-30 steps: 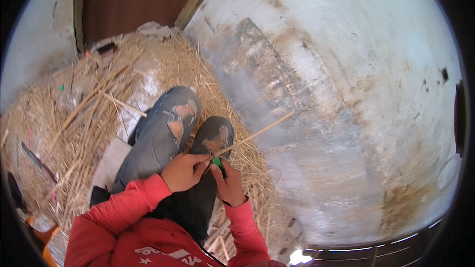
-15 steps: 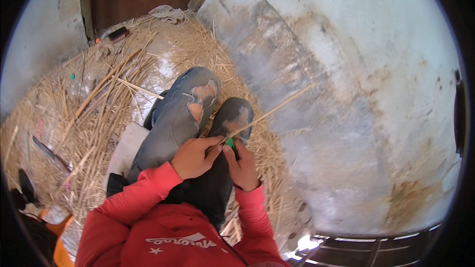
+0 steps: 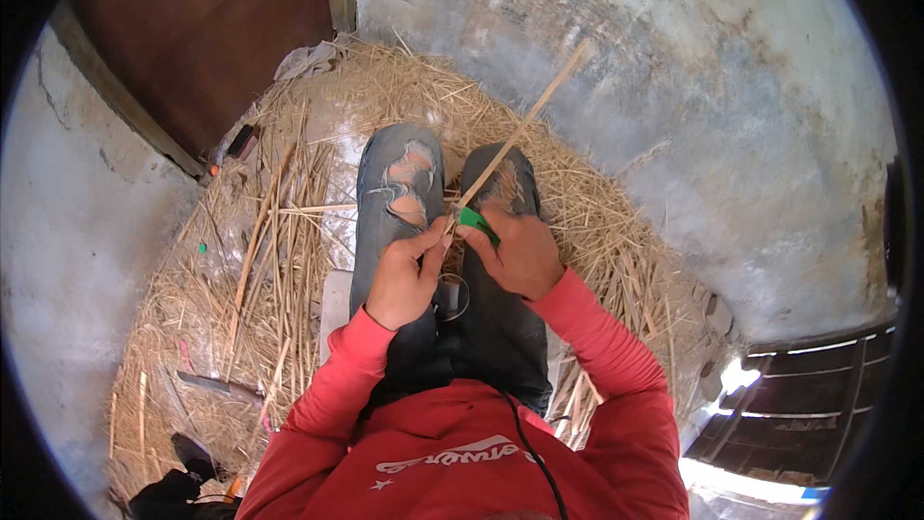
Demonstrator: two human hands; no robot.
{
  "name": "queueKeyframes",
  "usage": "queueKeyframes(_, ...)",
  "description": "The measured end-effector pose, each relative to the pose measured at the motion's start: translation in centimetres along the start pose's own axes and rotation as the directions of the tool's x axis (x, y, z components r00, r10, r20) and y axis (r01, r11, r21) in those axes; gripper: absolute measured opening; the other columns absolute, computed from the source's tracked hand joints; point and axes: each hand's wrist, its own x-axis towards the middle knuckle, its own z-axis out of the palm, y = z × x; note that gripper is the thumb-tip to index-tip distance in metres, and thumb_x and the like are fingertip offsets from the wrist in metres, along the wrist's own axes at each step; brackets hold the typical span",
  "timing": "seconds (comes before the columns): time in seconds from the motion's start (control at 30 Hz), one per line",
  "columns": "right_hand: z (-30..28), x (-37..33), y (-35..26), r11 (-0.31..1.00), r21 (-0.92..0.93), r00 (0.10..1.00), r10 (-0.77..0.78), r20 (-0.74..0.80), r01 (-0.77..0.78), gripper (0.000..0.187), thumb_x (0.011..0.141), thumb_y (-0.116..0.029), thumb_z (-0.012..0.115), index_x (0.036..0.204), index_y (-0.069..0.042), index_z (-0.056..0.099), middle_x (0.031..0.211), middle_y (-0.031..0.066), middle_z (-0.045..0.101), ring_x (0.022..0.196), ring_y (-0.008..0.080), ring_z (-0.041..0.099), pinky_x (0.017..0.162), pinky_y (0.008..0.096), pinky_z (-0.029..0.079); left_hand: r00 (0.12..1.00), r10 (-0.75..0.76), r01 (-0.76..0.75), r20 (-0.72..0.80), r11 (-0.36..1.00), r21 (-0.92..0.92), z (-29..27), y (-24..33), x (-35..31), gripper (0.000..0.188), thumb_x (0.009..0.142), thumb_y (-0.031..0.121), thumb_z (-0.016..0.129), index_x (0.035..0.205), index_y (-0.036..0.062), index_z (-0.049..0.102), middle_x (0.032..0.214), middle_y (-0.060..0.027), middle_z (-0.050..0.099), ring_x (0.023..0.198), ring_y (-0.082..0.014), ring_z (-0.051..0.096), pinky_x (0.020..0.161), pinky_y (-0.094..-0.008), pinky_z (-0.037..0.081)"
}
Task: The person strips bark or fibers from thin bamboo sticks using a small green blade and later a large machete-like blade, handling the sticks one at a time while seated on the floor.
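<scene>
**Pale strip [image 3: 523, 125] and green tool [image 3: 474, 221] held above the legs**

The lower end of the pale strip is gripped by the left hand [image 3: 402, 277], with the thumb and forefinger pinched together. The remaining left fingers are curled inward. The strip is slanted up and to the right, passed over the right knee [image 3: 500, 183], and its far end is seen against the stained wall [image 3: 693, 125].

The green tool is gripped by the right hand [image 3: 525, 252], with the fingers closed around it and the thumb laid along its near side. It is positioned just beside the lower end of the strip. Whether a blade is fitted cannot be told, as the contact area is small and partly covered by fingertips.

Both hands are held close together over the thighs. Grey trousers [image 3: 390, 250], torn at both knees, and a red sweatshirt [image 3: 443, 462] are worn. A pale seat [image 3: 335, 303] is partly visible beside the left thigh.

The floor is covered with straw [image 3: 597, 202]. Long sticks [image 3: 255, 243] are scattered to the left of the legs. A knife [image 3: 223, 386] is laid flat on the straw at the lower left, with its handle pointed right. A crumpled cloth [image 3: 308, 60] is placed near the brown door [image 3: 207, 29].
</scene>
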Motion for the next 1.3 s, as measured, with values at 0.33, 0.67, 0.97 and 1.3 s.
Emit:
queueKeyframes(0.33,-14.2,0.3,31.2,0.802,0.212,0.624,0.575,-0.529,-0.559,0.038,0.1,-0.032,0.054,0.085,0.001,0.065,0.068,0.0095,0.057,0.063,0.0195,0.053,0.058,0.0383,0.043,0.935,-0.069,0.103,0.348,0.992,-0.078,-2.6,-1.1,-4.7,0.029,0.101,0.015,0.055,0.12,-0.0039,0.065,0.077,-0.0103,0.068,0.072,-0.0099,0.059,0.067,-0.0279,0.048)
queueKeyframes(0.67,-10.9,6.3,11.3,0.781,0.57,0.852,0.461,-0.249,-0.256,0.049,0.103,-0.045,0.048,0.068,-0.011,0.053,0.052,-0.0064,0.039,0.045,0.0063,0.032,0.045,0.0243,0.026,0.988,-0.154,0.152,0.016,0.954,-0.258,-4.6,0.6,-0.1,0.03,0.104,0.017,0.051,0.126,0.0,0.062,0.063,0.0075,0.043,0.055,-0.0006,0.032,0.049,-0.0192,0.026)
queueKeyframes(0.97,-30.1,28.8,11.4,0.604,0.75,0.796,0.299,-0.527,0.27,0.062,0.095,-0.066,0.043,0.108,-0.006,0.051,0.077,0.0132,0.072,0.06,0.0352,0.066,0.048,0.0479,0.046,0.993,-0.062,0.095,0.099,0.924,-0.369,-1.2,1.2,3.4,0.028,0.104,0.019,0.048,0.121,0.0007,0.062,0.065,0.0073,0.042,0.052,-0.0015,0.032,0.047,-0.0204,0.024)
queueKeyframes(1.3,-17.1,24.8,2.7,0.885,-0.458,0.944,-0.219,-0.245,0.086,0.054,0.096,-0.054,0.05,0.106,-0.003,0.066,0.088,0.0293,0.066,0.081,0.0406,0.066,0.076,0.0511,0.051,0.991,-0.135,0.124,-0.009,0.928,-0.352,-1.3,0.0,4.0,0.027,0.104,0.015,0.046,0.122,0.0013,0.061,0.066,0.003,0.048,0.055,-0.0036,0.039,0.05,-0.0204,0.032)
